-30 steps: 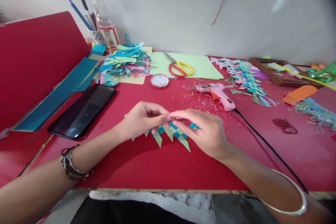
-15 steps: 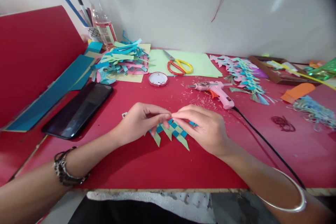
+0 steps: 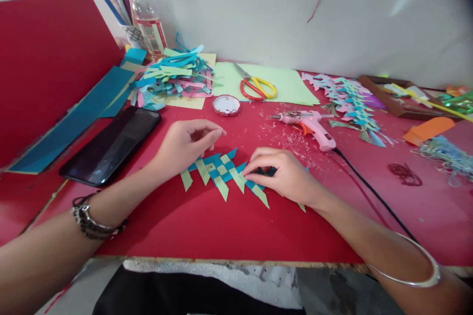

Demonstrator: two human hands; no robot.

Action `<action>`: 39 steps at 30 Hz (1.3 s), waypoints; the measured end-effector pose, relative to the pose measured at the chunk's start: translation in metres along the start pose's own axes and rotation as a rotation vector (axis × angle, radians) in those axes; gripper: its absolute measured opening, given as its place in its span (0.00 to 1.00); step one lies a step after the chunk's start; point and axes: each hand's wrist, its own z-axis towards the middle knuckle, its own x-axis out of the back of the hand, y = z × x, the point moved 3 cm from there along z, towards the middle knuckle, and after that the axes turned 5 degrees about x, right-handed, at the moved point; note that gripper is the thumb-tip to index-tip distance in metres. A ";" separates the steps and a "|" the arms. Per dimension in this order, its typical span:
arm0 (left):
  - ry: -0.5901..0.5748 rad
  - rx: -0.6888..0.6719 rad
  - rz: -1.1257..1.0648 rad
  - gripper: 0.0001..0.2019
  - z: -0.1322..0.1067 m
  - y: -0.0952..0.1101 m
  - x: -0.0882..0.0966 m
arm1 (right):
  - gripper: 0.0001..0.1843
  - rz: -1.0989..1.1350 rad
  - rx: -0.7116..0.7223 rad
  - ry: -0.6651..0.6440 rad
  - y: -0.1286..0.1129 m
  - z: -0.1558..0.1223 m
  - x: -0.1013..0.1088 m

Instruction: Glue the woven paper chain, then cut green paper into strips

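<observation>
A woven paper strip (image 3: 221,170) in blue and pale green, with pointed ends sticking out along its sides, lies flat on the red tabletop. My right hand (image 3: 283,172) covers its right part, thumb and forefinger closed at the paper's surface and pinching it. Just above the strip's left end hovers my left hand (image 3: 185,145), its thumb pressed against the curled fingers. Whatever those fingertips hold, if anything, is too small or hidden to make out.
Behind the hands lie a white lid (image 3: 226,105), scissors (image 3: 254,86) on green paper, and a pink glue gun (image 3: 306,123) with its black cord at right. A phone (image 3: 111,145) rests at left, below a heap of paper strips (image 3: 177,76). Finished woven strips (image 3: 351,98) lie back right.
My hands, fingertips together over the strip before, have come apart. The left moved left and up; the right lowered onto the paper. More of the woven strip shows now.
</observation>
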 end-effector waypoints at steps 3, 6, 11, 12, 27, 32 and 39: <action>0.005 0.019 -0.013 0.11 0.000 0.000 0.000 | 0.04 -0.006 0.002 -0.010 -0.001 0.000 0.000; 0.000 0.022 -0.015 0.10 0.001 0.000 -0.001 | 0.05 -0.014 0.003 -0.013 0.000 0.000 0.000; -0.002 0.007 -0.015 0.10 0.001 0.000 0.000 | 0.06 -0.003 0.000 0.032 0.000 -0.001 0.003; -0.002 0.006 -0.011 0.11 0.001 0.000 0.000 | 0.05 0.005 0.006 0.034 0.000 -0.001 0.004; -0.026 -0.021 0.044 0.12 0.003 -0.003 -0.001 | 0.04 -0.012 0.108 -0.045 -0.002 0.001 -0.001; -0.034 -0.039 0.046 0.11 0.003 -0.005 -0.001 | 0.05 -0.062 0.156 -0.060 -0.003 0.002 -0.002; -0.050 -0.049 0.052 0.13 0.003 -0.008 0.000 | 0.04 0.116 0.003 0.392 0.001 -0.004 0.030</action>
